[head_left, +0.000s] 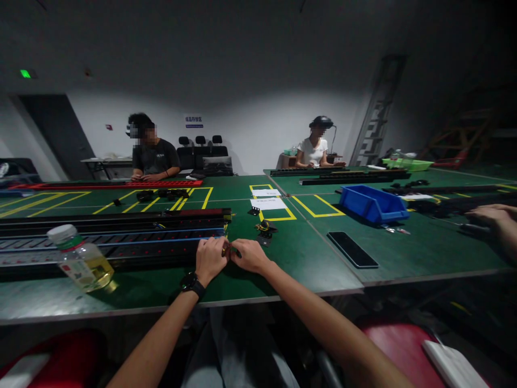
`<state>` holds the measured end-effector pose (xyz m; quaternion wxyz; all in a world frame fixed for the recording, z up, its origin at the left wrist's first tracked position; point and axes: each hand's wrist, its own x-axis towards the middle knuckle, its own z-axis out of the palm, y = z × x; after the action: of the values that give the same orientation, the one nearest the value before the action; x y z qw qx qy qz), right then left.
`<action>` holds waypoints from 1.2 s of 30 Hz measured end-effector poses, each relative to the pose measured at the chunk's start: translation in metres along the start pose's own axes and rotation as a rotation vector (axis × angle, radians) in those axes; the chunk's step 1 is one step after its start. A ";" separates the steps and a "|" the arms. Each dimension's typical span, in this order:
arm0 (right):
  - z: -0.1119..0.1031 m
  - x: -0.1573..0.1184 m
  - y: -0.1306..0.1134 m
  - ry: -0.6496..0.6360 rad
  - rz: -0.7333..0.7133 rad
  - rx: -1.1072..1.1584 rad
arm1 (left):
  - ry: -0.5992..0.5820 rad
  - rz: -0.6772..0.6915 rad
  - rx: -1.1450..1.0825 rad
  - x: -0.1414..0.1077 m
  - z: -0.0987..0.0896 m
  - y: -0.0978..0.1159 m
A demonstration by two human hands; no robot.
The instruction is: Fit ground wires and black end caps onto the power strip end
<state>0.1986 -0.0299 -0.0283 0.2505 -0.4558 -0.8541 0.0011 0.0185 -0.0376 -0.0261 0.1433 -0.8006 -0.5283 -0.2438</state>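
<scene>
My left hand [210, 260] and my right hand [249, 255] meet with fingertips almost touching, at the right end of a long black rail [157, 249] with blue edges and red dots. Both hands are closed in a pinch. Whatever sits between their fingers is too small and too covered to name. Thin yellow wires stick out at the rail's end, just above my left hand. Beyond my right hand lie a small black part with yellow wire [265, 227] and a black bracket [254, 210].
A drink bottle [86, 264] stands left on the green table [307, 269]. To the right are a phone [352, 249] and a blue bin [374, 205]. Another person's hand [490, 214] works at far right; two people sit across. Paper sheets [268, 203] lie mid-table.
</scene>
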 end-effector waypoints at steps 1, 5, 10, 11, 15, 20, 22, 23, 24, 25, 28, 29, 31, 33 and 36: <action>0.000 0.000 0.000 0.001 -0.001 0.007 | -0.004 -0.002 0.001 0.000 0.000 0.000; 0.001 0.001 0.001 0.002 -0.009 0.033 | -0.012 -0.021 0.023 0.000 0.001 -0.001; 0.002 0.001 0.003 -0.018 -0.026 0.045 | -0.008 -0.037 0.027 0.001 0.003 -0.002; 0.002 0.001 0.003 -0.017 -0.024 0.047 | -0.004 -0.029 0.026 0.000 0.003 -0.001; 0.001 0.001 0.002 0.000 -0.011 0.054 | 0.010 0.002 0.035 0.000 0.001 0.000; 0.002 0.001 0.003 0.010 -0.010 0.056 | 0.019 0.001 0.008 -0.001 0.001 0.001; 0.002 0.001 0.004 0.009 -0.024 0.059 | 0.030 -0.002 -0.006 0.000 0.003 0.000; 0.002 0.001 0.004 0.007 -0.034 0.062 | 0.036 -0.002 -0.009 0.000 0.003 0.000; 0.002 0.000 0.005 0.004 -0.045 0.065 | 0.041 -0.002 -0.010 0.000 0.004 0.000; 0.002 0.000 0.005 0.001 -0.056 0.068 | 0.045 -0.002 -0.008 0.000 0.005 -0.001; 0.001 0.000 0.007 -0.007 -0.073 0.071 | 0.048 0.001 -0.001 0.000 0.006 -0.001; 0.001 0.000 0.007 -0.007 -0.072 0.070 | 0.047 0.002 0.001 0.000 0.006 -0.001; 0.001 0.000 0.007 -0.005 -0.065 0.067 | 0.045 0.001 0.005 0.000 0.006 -0.001; 0.002 0.000 0.005 0.001 -0.052 0.064 | 0.039 -0.001 0.004 0.000 0.005 -0.001; 0.003 0.001 0.003 0.019 -0.019 0.059 | 0.031 -0.005 -0.003 0.000 0.005 -0.001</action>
<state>0.1995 -0.0264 -0.0308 0.2721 -0.4401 -0.8555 0.0196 0.0184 -0.0347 -0.0300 0.1494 -0.7957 -0.5277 -0.2572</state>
